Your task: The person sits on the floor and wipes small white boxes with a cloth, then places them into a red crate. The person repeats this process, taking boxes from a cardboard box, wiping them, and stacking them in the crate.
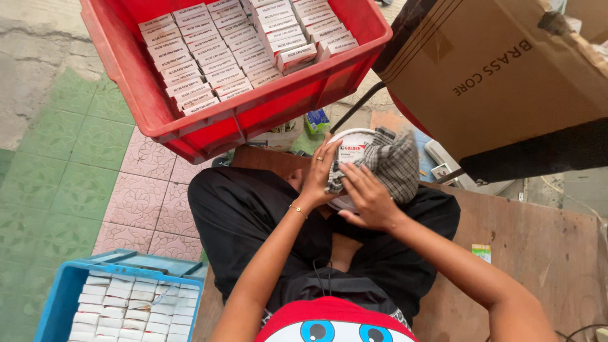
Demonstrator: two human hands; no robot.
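Observation:
A round white container [352,147] rests on my lap, half covered by a grey checked cloth [394,162]. My left hand [318,176], with a ring and a thin bracelet, holds the container's left side. My right hand [367,197] presses on the cloth's lower edge and the container's front. Both hands grip the container and cloth together above my black trousers.
A red crate [166,124] filled with several small white boxes stands ahead. A blue crate [60,297] of similar boxes sits at lower left. A brown cardboard box [506,69] looms at upper right. A wooden board [544,247] lies to my right, tiled floor to my left.

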